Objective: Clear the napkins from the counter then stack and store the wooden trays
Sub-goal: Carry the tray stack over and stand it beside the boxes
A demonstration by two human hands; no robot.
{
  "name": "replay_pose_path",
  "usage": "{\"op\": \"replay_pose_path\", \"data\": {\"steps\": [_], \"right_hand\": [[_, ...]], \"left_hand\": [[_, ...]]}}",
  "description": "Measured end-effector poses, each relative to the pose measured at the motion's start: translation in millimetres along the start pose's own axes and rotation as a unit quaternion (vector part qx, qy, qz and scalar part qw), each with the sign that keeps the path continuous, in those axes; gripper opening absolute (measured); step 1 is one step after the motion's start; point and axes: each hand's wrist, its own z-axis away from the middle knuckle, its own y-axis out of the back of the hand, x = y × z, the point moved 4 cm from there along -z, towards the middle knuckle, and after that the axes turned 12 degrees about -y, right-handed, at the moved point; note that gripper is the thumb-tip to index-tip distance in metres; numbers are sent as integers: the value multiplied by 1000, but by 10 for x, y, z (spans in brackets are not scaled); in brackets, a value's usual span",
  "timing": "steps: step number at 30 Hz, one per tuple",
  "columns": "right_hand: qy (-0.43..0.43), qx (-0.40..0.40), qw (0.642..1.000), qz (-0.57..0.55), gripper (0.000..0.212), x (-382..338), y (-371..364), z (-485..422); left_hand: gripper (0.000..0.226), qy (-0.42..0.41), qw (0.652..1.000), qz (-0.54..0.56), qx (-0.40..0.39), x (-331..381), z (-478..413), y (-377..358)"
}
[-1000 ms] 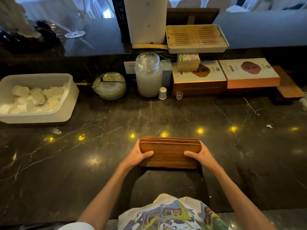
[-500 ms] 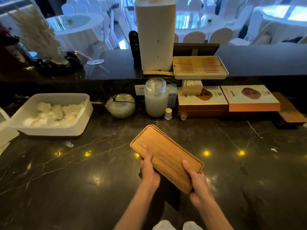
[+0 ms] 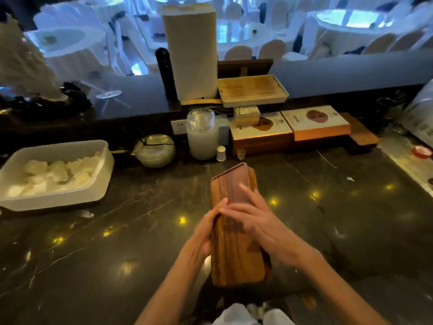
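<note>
A stack of wooden trays (image 3: 230, 191) is held above the dark marble counter (image 3: 117, 242), its long side pointing away from me. My left hand (image 3: 206, 233) grips the stack's left edge near its middle. My right hand (image 3: 255, 221) lies across the top and right side with fingers spread over the wood. The hands are blurred. A white plastic tub (image 3: 103, 179) at the left holds crumpled white napkins (image 3: 54, 174).
Along the back stand a glass jar (image 3: 202, 137), a round glass lid (image 3: 155, 148), a small white shaker (image 3: 221, 153), flat boxes (image 3: 315, 123) on wooden boards, a slatted tea tray (image 3: 253, 90) and a tall paper roll (image 3: 192, 52). A small white scrap (image 3: 350, 178) lies at the right.
The tray stack has been lifted from the counter and turned from crosswise through a diagonal to lengthwise. My right hand moved from its end onto its top. The view tilted up.
</note>
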Motion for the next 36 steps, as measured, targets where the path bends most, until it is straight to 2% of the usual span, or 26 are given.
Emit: {"op": "replay_pose_path", "data": {"steps": [2,5,7,10,13,15,17,21,26,31,33,36], "right_hand": [[4,48,997,53,40,-20,63,-78],[-83,105,990,47,44,50,213,-44],[-154,113,981,34,42,104,245,56],[-295,97,949,-60,53,153,134,324],[-393,106,891,-202,82,148,-83,832],[-388,136,863,-293,92,111,-250,1229],[-394,180,829,-353,90,109,-350,1575],[-400,287,762,-421,86,201,-304,2102],[-373,405,685,-477,73,415,56,2724],[-353,472,641,-491,65,772,711,3477],[-353,496,639,-469,65,930,983,3844],[-368,498,641,-453,68,1194,1318,4420]], "left_hand": [[54,38,999,-1,-13,-129,69,-88],[72,93,995,-31,-31,-390,196,-103],[68,119,991,-47,-39,-558,293,-116],[54,129,990,-47,-20,-784,395,-114],[47,124,991,-44,-12,-953,482,-177],[50,111,991,-79,-12,-1003,502,-221],[54,85,987,-130,-39,-1025,495,-351],[52,45,963,-234,-125,-1184,479,-831],[66,31,928,-326,-177,-1717,415,-1549],[66,-11,895,-362,-261,-2469,326,-2371],[77,-29,874,-387,-294,-2824,343,-2685],[76,-41,858,-397,-322,-3400,363,-3083]]}}
